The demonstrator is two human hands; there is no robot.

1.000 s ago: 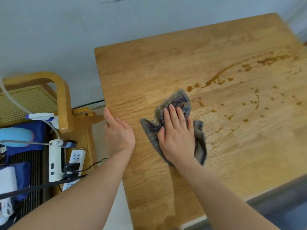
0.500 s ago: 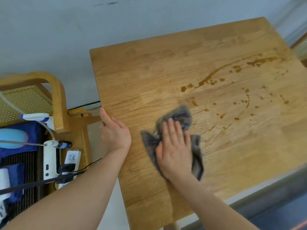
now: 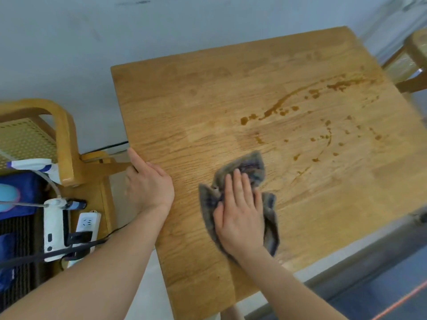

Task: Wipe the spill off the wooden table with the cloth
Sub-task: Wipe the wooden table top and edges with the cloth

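A square wooden table (image 3: pixel 189 105) fills the middle of the view. A brown spill (image 3: pixel 286 100) runs across its far right part as a long streak with several scattered drops (image 3: pixel 328 137) below it. My right hand (image 3: pixel 240 213) presses flat on a crumpled grey cloth (image 3: pixel 251 165) near the table's front middle, just short of the nearest drops. My left hand (image 3: pixel 147 183) grips the table's left edge, thumb on top and fingers curled over the side.
A wooden chair (image 3: pixel 62 139) with a cane seat stands left of the table. Below it lie white power strips (image 3: pixel 55 227) with plugs and cables, and blue items. Another wooden chair (image 3: pixel 416 56) stands at the far right. A grey wall is behind.
My right hand has pulled the cloth back towards me, away from the spill. The camera has shifted, so the table sits further right. My left hand still holds the table edge.
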